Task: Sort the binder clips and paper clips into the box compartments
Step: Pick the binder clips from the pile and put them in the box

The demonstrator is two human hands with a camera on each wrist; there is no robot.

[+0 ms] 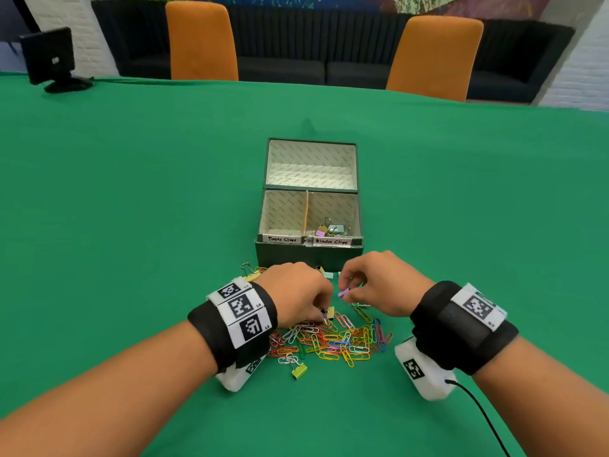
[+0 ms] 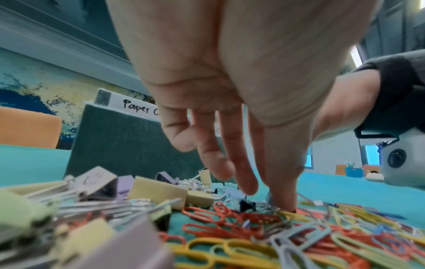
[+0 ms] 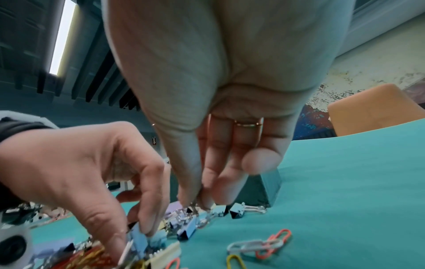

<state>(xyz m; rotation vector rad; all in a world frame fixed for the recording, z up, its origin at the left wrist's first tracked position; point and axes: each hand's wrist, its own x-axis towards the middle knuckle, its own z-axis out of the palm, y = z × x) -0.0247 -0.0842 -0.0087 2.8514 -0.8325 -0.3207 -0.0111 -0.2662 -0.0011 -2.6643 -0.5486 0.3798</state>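
My right hand [image 1: 375,285] pinches a pink binder clip [image 1: 344,293] just above the pile [image 1: 333,341], and the box [image 1: 309,255] lies straight ahead, its binder compartment [image 1: 333,225] on the right, while my left hand [image 1: 296,291] pinches another binder clip [image 3: 138,236] in the pile.

Green cloth [image 1: 131,192] noted on table. Box [image 1: 309,255] dark green, lined white. Paper clips [image 1: 339,344] multicoloured. Chairs [image 1: 201,41] orange. Wristbands [image 1: 230,321] black, checkered markers.
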